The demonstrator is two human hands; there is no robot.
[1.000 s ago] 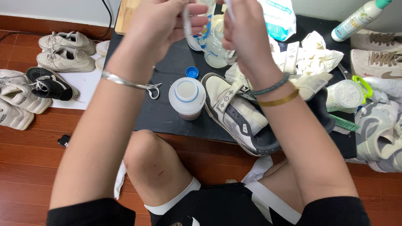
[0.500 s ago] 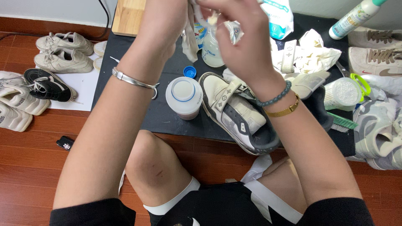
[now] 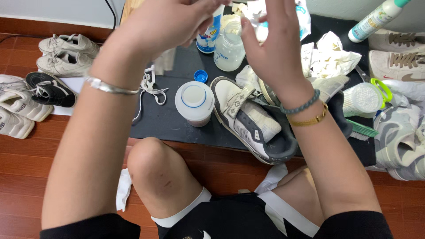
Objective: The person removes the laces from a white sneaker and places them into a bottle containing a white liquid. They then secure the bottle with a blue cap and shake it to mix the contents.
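Observation:
My left hand [image 3: 166, 24] is raised at the top of the view and blurred, its fingers closed on a small white bottle with a blue label [image 3: 210, 34]. My right hand [image 3: 271, 46] is lifted beside it with the fingers pointing up, and a crumpled white cloth [image 3: 259, 9] is pinched between thumb and fingers. Below both hands a white and grey sneaker [image 3: 250, 121] lies on a black mat [image 3: 164, 119]. A clear glass bottle [image 3: 228, 48] stands just behind the sneaker, between my two hands.
A white lidded jar [image 3: 195, 102], a blue cap [image 3: 200, 76] and loose white laces [image 3: 150, 86] lie on the mat. Several worn shoes [image 3: 48, 75] sit at left. At right are a spray bottle [image 3: 376, 20], crumpled wipes [image 3: 336, 57], a green brush [image 3: 361, 129] and more sneakers [image 3: 398, 137].
Both hands have risen toward the top of the view. The right hand's fingers have straightened upward, and the small bottle now hangs from the left hand's fingers.

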